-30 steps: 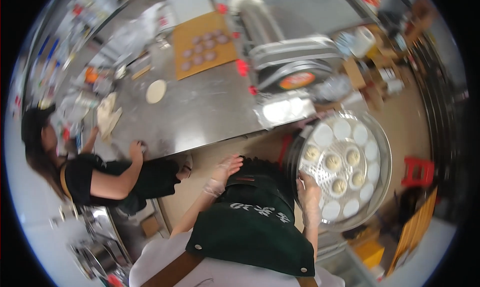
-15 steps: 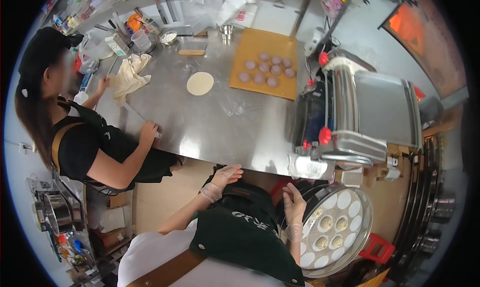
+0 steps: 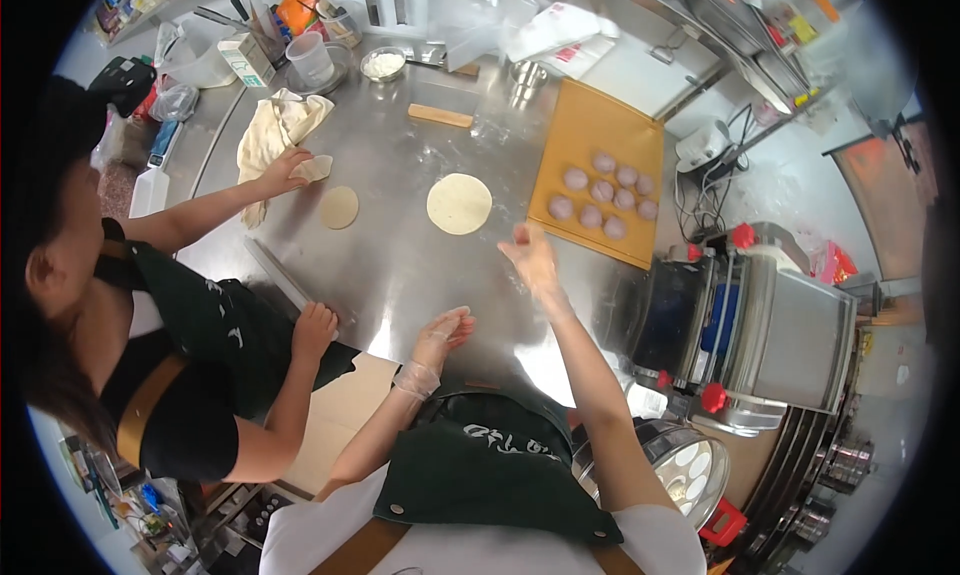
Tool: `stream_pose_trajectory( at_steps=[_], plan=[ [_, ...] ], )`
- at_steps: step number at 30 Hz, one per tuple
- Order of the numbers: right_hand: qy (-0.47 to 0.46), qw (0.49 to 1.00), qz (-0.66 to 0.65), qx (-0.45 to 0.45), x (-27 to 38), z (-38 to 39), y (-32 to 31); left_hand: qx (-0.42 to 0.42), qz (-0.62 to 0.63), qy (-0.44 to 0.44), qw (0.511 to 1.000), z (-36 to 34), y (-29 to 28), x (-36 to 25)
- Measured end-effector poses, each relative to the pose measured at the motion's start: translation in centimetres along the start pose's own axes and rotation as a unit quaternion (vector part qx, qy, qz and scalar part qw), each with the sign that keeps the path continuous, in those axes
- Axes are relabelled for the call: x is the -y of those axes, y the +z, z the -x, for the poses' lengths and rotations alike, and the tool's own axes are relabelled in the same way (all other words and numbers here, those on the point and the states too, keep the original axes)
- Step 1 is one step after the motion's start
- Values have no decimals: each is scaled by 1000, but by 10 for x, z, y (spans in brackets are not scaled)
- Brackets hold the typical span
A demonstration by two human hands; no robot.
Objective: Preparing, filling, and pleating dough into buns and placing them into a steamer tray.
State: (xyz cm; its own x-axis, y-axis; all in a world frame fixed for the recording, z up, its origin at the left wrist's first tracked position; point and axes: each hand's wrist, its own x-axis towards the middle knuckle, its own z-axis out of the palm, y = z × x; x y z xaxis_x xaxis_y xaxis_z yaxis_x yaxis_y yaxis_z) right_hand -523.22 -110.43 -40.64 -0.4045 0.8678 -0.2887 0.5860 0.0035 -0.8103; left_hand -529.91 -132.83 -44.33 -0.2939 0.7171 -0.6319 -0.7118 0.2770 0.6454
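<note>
My left hand (image 3: 443, 337), in a clear plastic glove, is held at the table's near edge with its fingers stretched and nothing in it. My right hand (image 3: 533, 260) reaches over the steel table, empty, its fingers apart and slightly bent. It is nearest to the lower left corner of an orange-yellow board (image 3: 565, 125), which bears several round pale purple balls (image 3: 602, 191). Left of that hand lies a flat round dough sheet (image 3: 459, 204). A smaller dough round (image 3: 340, 207) lies further left, near a co-worker's hand (image 3: 278, 172), which touches a pale dough piece (image 3: 316, 168).
A cream cloth (image 3: 275, 140) lies at the left. A wooden-handled scraper (image 3: 440, 116), a bowl of white powder (image 3: 383, 65) and a metal cup (image 3: 526, 78) are at the back. A roller machine (image 3: 790, 325) stands right, above a round steamer tray (image 3: 715, 475).
My right hand has moved from beside the steamer tray up over the table. A smaller dough round now lies near the co-worker, whose far hand has moved right. The view has shifted.
</note>
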Motion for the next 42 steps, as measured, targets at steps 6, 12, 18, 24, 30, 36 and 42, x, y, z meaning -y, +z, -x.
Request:
stream_pose_trajectory(
  at_steps=[6, 12, 18, 24, 30, 36, 42],
  plan=[
    [-87, 975, 206, -12, 28, -154, 85, -31, 66, -5, 997, -58, -26, -39],
    [-48, 948, 313, -22, 25, -227, 122, -72, 104, -38, 991, -107, -28, -59],
    [-99, 959, 263, 23, 24, -242, 114, -95, 114, -68, 987, -141, -13, -73],
    [-156, 980, 120, 18, 3, -226, 109, -83, 114, -46, 989, -174, 11, -76],
    [-282, 955, 71, 60, 50, -133, 87, -30, 300, -31, 953, -209, -14, -5],
    [-123, 967, -164, 154, 74, -62, -40, 264, 469, 92, 838, -195, 42, -19],
    [-127, 986, -95, 50, 6, -56, -100, 237, 437, 19, 868, -171, 123, -19]
  ],
)
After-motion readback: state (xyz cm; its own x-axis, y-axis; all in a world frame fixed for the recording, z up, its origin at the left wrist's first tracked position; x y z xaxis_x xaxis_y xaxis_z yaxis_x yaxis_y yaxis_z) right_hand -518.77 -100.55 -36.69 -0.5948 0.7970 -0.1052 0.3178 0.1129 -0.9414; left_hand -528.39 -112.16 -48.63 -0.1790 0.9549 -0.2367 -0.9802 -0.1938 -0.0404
